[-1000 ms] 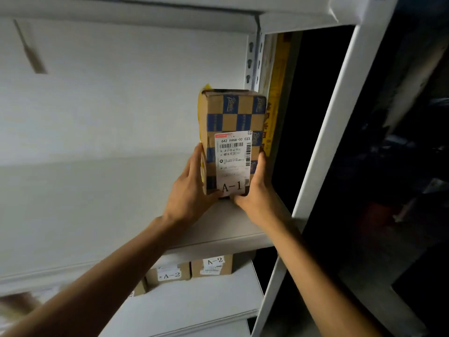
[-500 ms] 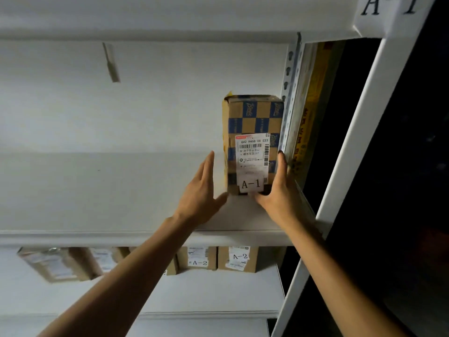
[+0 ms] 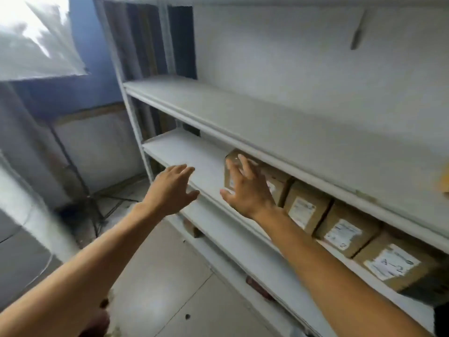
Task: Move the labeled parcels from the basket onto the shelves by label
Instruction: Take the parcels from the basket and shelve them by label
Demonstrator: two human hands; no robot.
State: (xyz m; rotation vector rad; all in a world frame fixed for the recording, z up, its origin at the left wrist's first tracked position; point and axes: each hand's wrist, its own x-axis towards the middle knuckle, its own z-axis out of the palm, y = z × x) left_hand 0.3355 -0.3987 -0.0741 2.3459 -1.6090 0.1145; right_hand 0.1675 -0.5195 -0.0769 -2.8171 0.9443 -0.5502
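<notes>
Both my hands hang in the air in front of the white shelf unit (image 3: 218,110), fingers spread and holding nothing. My left hand (image 3: 171,189) is before the bare left part of the second shelf (image 3: 184,152). My right hand (image 3: 245,188) is in front of the leftmost brown parcel (image 3: 233,158) on that shelf; I cannot tell whether it touches it. A row of brown parcels with white labels runs to the right, among them one (image 3: 303,205) and one marked A-2 (image 3: 393,263). A sliver of the checkered parcel (image 3: 443,181) shows at the right edge on the upper shelf. The basket is out of view.
A dark tripod stand (image 3: 82,190) and a white board (image 3: 97,147) stand left of the shelf unit. Tiled floor (image 3: 165,288) lies below. A small brown thing (image 3: 192,228) sits under the lowest shelf. The picture is blurred by motion.
Both hands have let go of the checkered A-1 parcel, which stays on the upper shelf. My view has swung left and down, and the hands have dropped to the second shelf's height.
</notes>
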